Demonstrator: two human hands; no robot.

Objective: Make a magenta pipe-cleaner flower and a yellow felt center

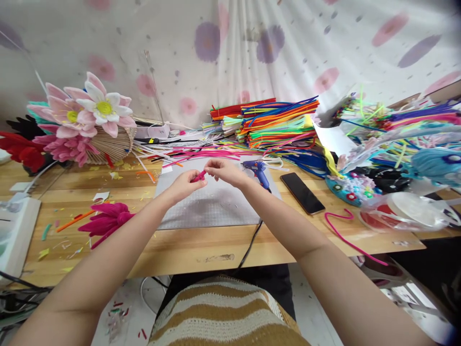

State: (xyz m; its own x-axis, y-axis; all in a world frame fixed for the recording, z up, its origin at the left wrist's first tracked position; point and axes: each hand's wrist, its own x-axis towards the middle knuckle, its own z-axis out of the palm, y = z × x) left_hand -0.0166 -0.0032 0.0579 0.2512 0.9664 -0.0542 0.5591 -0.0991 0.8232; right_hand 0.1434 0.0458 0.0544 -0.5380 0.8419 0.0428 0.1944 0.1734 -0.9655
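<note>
Above the grey cutting mat (216, 211), my two hands meet over a small magenta pipe-cleaner piece (199, 177). My left hand (187, 184) is closed around it, with the piece showing between thumb and fingers. The fingertips of my right hand (223, 172) pinch its upper end. How the piece is shaped is mostly hidden by the fingers. Just right of my right hand lies a blue glue gun (257, 173) on the mat. A magenta pipe-cleaner flower (108, 220) rests on the table beside my left forearm, which covers part of it.
Bundled pipe cleaners (277, 122) are stacked at the back. A phone (302, 193), a bent pink pipe cleaner (345, 235) and a wrapped spool (403, 211) lie to the right. Fluffy flowers (90, 110) stand back left, near a power strip (21, 230). The glue gun's cord (251, 242) hangs over the front edge.
</note>
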